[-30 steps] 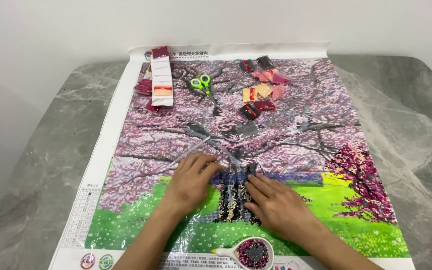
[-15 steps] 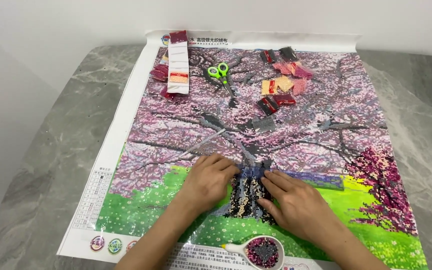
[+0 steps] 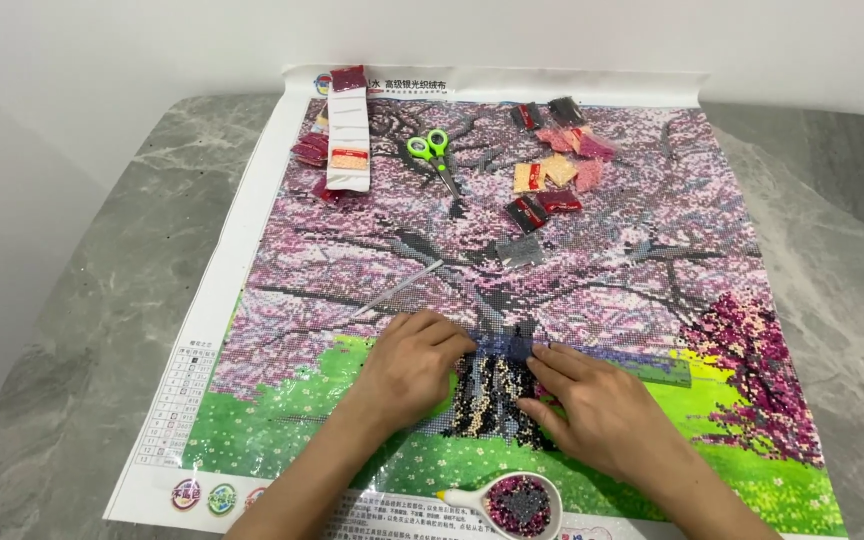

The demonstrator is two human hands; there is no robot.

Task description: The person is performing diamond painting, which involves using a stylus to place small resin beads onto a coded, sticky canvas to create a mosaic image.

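Lying across the grey table [image 3: 72, 330], the canvas [image 3: 552, 270] took both hands flat at its tree trunk: left hand [image 3: 414, 365] and right hand [image 3: 592, 410] open, fingers perhaps pinching clear film. A bead tray [image 3: 517, 503] sat nearby; green scissors [image 3: 430, 152] lay farther off.

small red, pink bead packets [image 3: 552, 170] atop canvas [image 3: 252, 230]

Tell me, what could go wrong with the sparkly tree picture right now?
The white tray of beads sits at the canvas's near edge beside the right hand; the wrist might knock it and spill beads. Both hands press on the clear film over the trunk, left hand too; it might crease. The green scissors could snag the canvas.
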